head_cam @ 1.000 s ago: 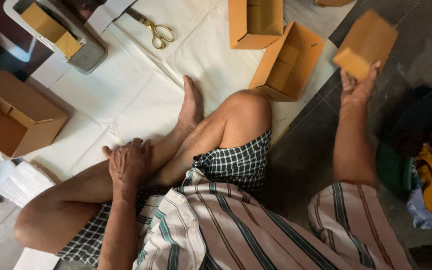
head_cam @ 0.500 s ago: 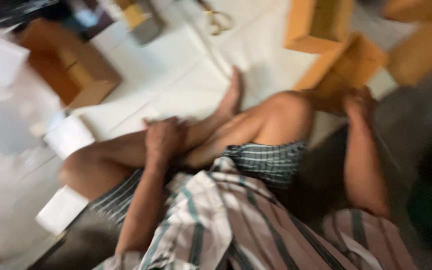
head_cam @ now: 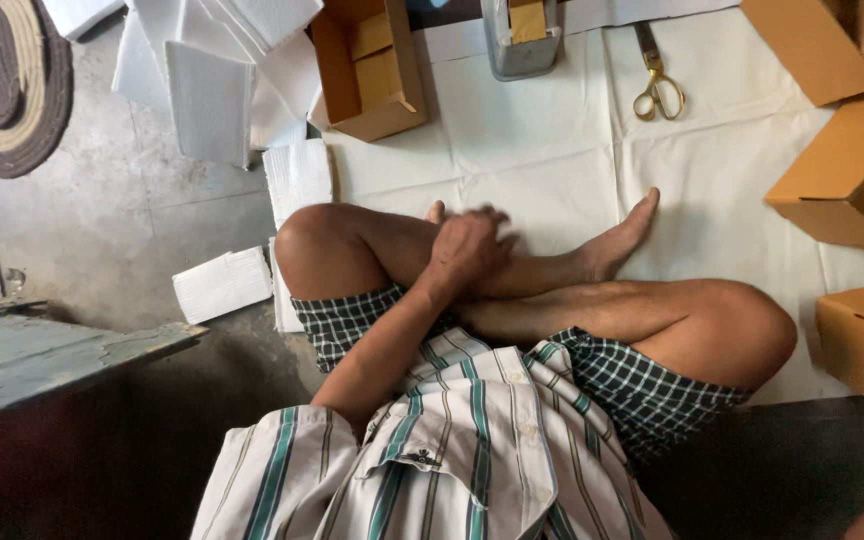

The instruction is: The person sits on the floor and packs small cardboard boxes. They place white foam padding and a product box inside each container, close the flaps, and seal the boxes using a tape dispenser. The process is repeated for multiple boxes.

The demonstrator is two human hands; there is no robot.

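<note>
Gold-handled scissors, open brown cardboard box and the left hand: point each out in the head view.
Gold-handled scissors [head_cam: 658, 88], head view, on the handle loops.
Open brown cardboard box [head_cam: 377, 70], head view, on its inner flap.
Left hand [head_cam: 467, 248], head view, on its back, resting on the shin.

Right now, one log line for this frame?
left hand: resting on crossed shin, empty | right hand: out of view | nearest: open cardboard box, scissors on white sheet

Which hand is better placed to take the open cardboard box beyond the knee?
Probably left: the left hand rests empty on the crossed legs, nearest the open cardboard box. The right hand is out of view.
</note>
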